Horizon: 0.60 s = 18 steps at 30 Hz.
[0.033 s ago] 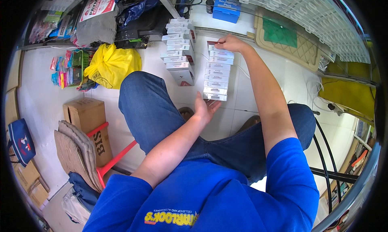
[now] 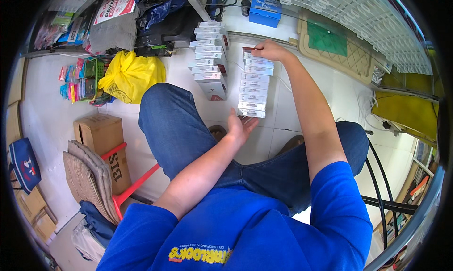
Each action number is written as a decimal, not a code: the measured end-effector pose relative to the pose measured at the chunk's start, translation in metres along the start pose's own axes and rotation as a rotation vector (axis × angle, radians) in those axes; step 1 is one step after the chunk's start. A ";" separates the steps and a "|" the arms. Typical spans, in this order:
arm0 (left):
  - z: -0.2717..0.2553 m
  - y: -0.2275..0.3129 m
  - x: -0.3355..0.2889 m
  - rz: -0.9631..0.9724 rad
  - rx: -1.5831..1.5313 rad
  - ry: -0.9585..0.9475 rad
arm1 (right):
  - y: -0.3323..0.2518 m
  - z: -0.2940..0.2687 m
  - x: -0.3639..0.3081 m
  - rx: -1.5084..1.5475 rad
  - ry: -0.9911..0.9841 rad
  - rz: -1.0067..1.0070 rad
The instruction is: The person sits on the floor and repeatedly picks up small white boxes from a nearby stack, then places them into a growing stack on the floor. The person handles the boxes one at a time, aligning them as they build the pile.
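A row of slim white boxes [image 2: 253, 84] stands on the white floor in front of me, packed close together with their narrow edges up. My right hand [image 2: 270, 50] is at the far end, its fingers curled over the last box [image 2: 248, 53], whose side shows dark red. At the near end is my left hand [image 2: 241, 128], thumb raised and fingers stretched out under the nearest box; whether it bears any weight cannot be seen. Left of this row stands a second, less even row of similar white boxes [image 2: 207, 62], touched by neither hand.
A yellow plastic bag [image 2: 134, 77] and a green basket [image 2: 99, 70] of small packets lie to the left. Nearer are a cardboard box [image 2: 101, 129] and a red frame [image 2: 137, 183]. A blue box [image 2: 265, 11] sits on the far ledge; black cables [image 2: 379, 186] hang at right.
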<state>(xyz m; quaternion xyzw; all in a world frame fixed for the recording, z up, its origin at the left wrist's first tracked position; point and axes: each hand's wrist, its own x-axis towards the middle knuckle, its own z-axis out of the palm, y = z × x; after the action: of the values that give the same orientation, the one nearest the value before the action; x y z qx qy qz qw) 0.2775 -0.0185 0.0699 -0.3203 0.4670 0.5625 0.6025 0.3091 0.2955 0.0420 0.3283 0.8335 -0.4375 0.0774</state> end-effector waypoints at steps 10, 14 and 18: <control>-0.001 -0.004 0.003 0.074 0.212 0.082 | -0.023 -0.022 -0.002 -0.060 0.152 -0.014; 0.000 -0.002 0.002 0.072 0.285 0.091 | -0.054 -0.040 -0.013 -0.115 0.238 -0.063; 0.000 -0.001 0.007 0.062 0.306 0.138 | -0.114 -0.068 -0.028 -0.259 0.324 -0.234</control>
<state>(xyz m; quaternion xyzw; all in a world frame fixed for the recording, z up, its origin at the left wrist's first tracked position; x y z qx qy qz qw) 0.2784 -0.0163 0.0635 -0.2481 0.5973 0.4798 0.5928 0.2711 0.2890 0.1723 0.2826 0.9166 -0.2747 -0.0670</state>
